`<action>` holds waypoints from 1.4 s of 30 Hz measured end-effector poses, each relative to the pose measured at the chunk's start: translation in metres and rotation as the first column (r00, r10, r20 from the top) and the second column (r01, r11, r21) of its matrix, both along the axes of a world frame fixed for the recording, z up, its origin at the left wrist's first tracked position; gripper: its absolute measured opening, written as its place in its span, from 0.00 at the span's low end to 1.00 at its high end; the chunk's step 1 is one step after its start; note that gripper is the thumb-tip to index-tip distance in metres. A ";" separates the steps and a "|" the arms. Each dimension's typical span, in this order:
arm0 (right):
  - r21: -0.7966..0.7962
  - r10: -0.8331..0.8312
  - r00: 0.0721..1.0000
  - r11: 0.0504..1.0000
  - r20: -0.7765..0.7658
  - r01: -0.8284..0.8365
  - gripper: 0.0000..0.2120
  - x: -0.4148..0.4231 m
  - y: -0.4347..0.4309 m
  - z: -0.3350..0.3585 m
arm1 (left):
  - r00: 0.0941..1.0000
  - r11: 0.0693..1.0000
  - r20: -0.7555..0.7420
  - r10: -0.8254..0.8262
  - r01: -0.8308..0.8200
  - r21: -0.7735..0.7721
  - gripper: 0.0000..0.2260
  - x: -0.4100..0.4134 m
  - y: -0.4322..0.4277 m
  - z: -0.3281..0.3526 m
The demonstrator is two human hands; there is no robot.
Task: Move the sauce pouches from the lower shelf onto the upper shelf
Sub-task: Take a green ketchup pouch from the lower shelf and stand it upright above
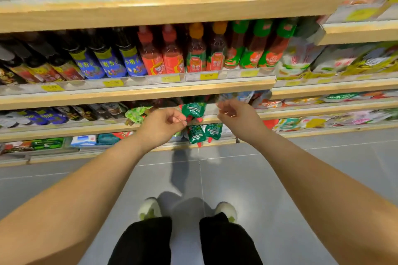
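Observation:
A green sauce pouch (193,109) with a red spout lies on the upper of the two low shelves (237,116), its spout hanging over the front edge. My left hand (163,123) pinches thumb and forefinger together at that spout. Two more green sauce pouches (197,134) (213,131) lie side by side on the lower shelf (217,143) just beneath, spouts pointing out. My right hand (233,114) hovers to the right of the upper pouch with its fingers loosely curled and nothing in them.
Above, a shelf holds dark sauce bottles (103,60) and red and green ketchup bottles (196,54). Other packets (137,114) lie left of the upper pouch, and more bags (323,122) fill the shelves to the right. Grey tiled floor (237,178) and my shoes are below.

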State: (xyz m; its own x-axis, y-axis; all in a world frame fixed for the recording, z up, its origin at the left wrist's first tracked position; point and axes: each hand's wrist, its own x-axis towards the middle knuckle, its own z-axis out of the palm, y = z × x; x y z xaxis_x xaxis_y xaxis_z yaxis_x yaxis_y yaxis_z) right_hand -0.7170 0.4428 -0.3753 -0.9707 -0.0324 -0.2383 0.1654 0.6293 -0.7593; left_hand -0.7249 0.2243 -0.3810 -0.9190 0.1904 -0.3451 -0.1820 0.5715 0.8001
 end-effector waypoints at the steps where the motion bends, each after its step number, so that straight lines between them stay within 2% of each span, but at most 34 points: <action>1: 0.003 -0.007 1.000 1.000 0.001 0.007 0.14 -0.005 -0.002 -0.017 | 1.000 1.000 0.003 0.004 -0.004 0.001 0.03 -0.006 -0.002 -0.017; 5: 0.008 -0.073 0.997 0.997 0.012 0.072 0.12 -0.018 -0.009 -0.078 | 1.000 1.000 -0.017 -0.001 0.001 -0.015 0.04 -0.026 -0.010 -0.076; 9: 0.052 -0.096 0.995 0.994 -0.001 0.096 0.14 -0.034 -0.017 -0.149 | 0.994 0.995 -0.107 0.001 -0.012 -0.097 0.06 -0.050 -0.016 -0.150; 14: 0.195 0.004 0.967 0.980 -0.254 0.047 0.19 -0.055 -0.025 -0.226 | 0.961 0.993 -0.275 -0.015 -0.018 -0.117 0.15 -0.078 -0.018 -0.232; 18: 0.204 0.073 0.896 0.979 -0.438 0.020 0.20 -0.073 -0.029 -0.272 | 0.876 0.994 -0.482 -0.018 -0.035 -0.099 0.21 -0.101 -0.016 -0.276; 21: 0.224 0.081 0.796 0.972 -0.600 0.070 0.17 -0.082 -0.034 -0.300 | 0.778 0.996 -0.628 -0.009 -0.049 -0.075 0.20 -0.114 -0.013 -0.296; 23: 0.176 0.042 0.732 0.979 -0.680 0.107 0.15 -0.089 -0.036 -0.312 | 0.710 0.996 -0.704 -0.006 -0.062 -0.071 0.16 -0.121 -0.010 -0.301; 26: 0.152 0.033 0.690 0.982 -0.723 0.113 0.13 -0.096 -0.035 -0.317 | 0.634 0.993 -0.773 0.019 -0.099 -0.057 0.11 -0.125 -0.004 -0.303; 28: 0.103 -0.015 0.656 0.985 -0.755 0.141 0.12 -0.097 -0.034 -0.318 | 0.621 0.994 -0.782 0.052 -0.105 -0.018 0.09 -0.123 0.000 -0.302; 31: -0.075 -0.169 0.588 0.981 -0.791 0.180 0.10 -0.098 -0.038 -0.308 | 0.606 0.994 -0.789 0.100 -0.093 0.054 0.09 -0.124 0.007 -0.296; 34: -0.247 -0.315 0.567 0.949 -0.761 0.197 0.07 -0.105 -0.039 -0.293 | 0.655 0.991 -0.744 0.133 -0.084 0.104 0.11 -0.132 0.019 -0.286; 36: -0.325 -0.381 0.556 0.924 -0.739 0.202 0.04 -0.110 -0.039 -0.282 | 0.697 0.996 -0.711 0.091 -0.051 0.077 0.13 -0.140 0.026 -0.280; 38: -0.347 -0.415 0.545 0.909 -0.728 0.230 0.04 -0.118 -0.039 -0.272 | 0.716 0.999 -0.697 0.038 -0.019 0.035 0.14 -0.150 0.033 -0.277; 42: -0.391 -0.480 0.578 0.877 -0.660 0.280 0.03 -0.135 -0.035 -0.266 | 0.741 0.994 -0.663 0.107 -0.071 0.080 0.10 -0.171 0.043 -0.277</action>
